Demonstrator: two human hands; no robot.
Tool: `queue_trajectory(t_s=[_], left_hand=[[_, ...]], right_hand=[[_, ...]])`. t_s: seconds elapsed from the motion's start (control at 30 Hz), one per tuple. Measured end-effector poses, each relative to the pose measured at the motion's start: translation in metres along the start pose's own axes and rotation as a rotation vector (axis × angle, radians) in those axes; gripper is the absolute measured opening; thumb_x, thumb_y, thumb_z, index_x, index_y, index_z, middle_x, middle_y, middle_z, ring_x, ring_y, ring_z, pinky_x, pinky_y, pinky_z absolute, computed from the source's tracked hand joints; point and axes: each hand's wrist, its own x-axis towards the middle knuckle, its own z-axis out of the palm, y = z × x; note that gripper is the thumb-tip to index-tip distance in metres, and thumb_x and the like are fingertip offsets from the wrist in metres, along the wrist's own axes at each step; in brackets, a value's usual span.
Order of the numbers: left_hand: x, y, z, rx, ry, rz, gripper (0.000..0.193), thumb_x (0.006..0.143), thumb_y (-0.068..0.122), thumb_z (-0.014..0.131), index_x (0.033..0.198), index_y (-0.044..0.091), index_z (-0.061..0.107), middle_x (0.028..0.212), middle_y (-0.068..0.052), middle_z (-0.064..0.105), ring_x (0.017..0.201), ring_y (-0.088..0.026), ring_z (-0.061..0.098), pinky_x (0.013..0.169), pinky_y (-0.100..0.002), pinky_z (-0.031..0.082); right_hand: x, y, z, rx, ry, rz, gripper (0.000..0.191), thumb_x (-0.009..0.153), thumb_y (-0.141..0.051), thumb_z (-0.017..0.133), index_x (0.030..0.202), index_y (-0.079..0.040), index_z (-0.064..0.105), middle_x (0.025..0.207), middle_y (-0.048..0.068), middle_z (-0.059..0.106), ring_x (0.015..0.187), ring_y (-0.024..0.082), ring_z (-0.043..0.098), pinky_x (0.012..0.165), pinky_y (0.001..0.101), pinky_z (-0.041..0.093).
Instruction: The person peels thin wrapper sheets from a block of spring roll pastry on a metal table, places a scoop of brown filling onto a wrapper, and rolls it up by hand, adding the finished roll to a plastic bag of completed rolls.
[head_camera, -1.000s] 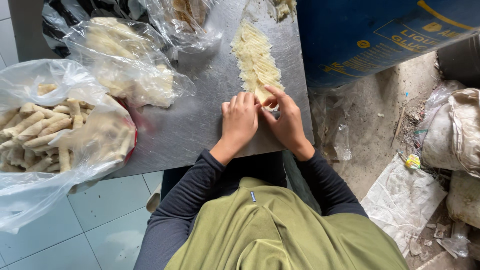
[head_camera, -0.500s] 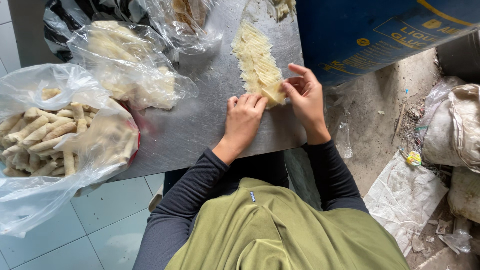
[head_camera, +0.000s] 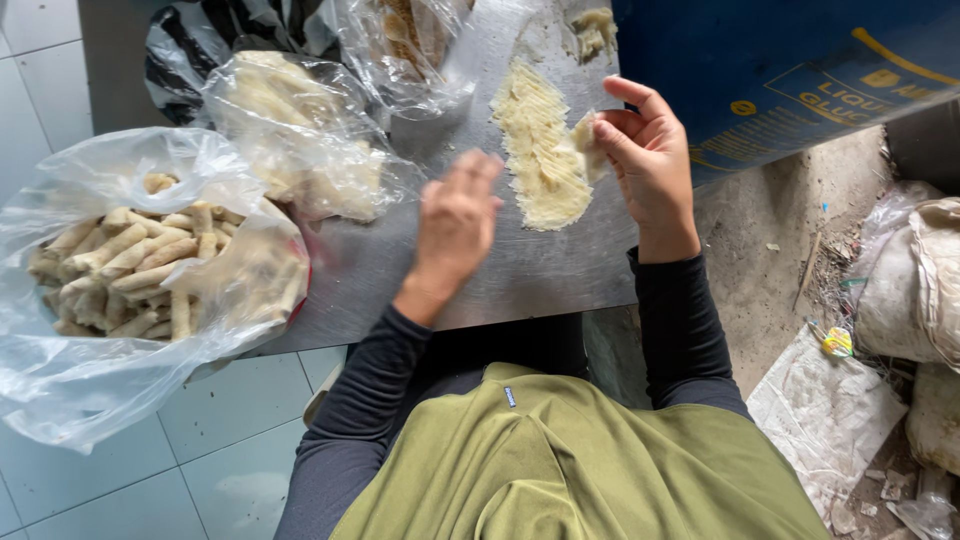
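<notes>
Head view: pale, ridged dough sheet (head_camera: 540, 150).

The left hand (head_camera: 457, 222) is hovering palm down, fingers loosely spread and slightly blurred, wrist straight. The right hand (head_camera: 645, 160) is curling upright, thumb and fingertips pinching together, forearm reaching forward in a dark sleeve.

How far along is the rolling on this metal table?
Done: a bag of finished rolls sits at the table's left. In hand: the right hand pinches a small folded piece; the left hand hovers empty. Left: the pale wrapper strip lies unrolled on the table.
</notes>
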Motion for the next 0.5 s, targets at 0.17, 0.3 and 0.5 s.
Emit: queue_trajectory(t_s=[0.17,0.3,0.5], left_hand=[[-0.010,-0.052,-0.078,0.324,0.334,-0.314,0.071,0.110,0.029,0.069,0.165,0.011,0.028,0.166,-0.026,0.030,0.135,-0.036,0.059,0.106,-0.041,0.051],[-0.022,-0.057,-0.109,0.545,0.323,-0.583,0.082,0.110,0.042,0.066,0.164,0.001,0.019,0.163,-0.038,0.027,0.121,-0.032,0.059,0.108,-0.044,0.045],[-0.002,-0.063,-0.116,0.538,-0.017,-0.713,0.077,0.105,0.048,0.063,0.154,-0.004,0.035,0.146,-0.022,0.049,0.125,-0.037,0.057,0.107,-0.048,0.044]], right_hand=[[0.011,0.030,0.035,-0.171,-0.074,-0.118,0.045,0.102,0.003,0.070,0.144,0.002,0.054,0.108,0.010,0.073,0.096,0.014,0.071,0.087,0.0274,0.061],[-0.001,0.059,0.087,-0.628,-0.162,-0.463,0.044,0.106,0.002,0.066,0.146,-0.009,0.053,0.105,0.006,0.073,0.097,0.014,0.074,0.085,0.0260,0.063],[-0.018,0.078,0.131,-0.731,-0.330,-0.466,0.045,0.098,0.000,0.069,0.140,-0.006,0.053,0.089,0.006,0.068,0.073,0.013,0.062,0.064,0.0263,0.051]])
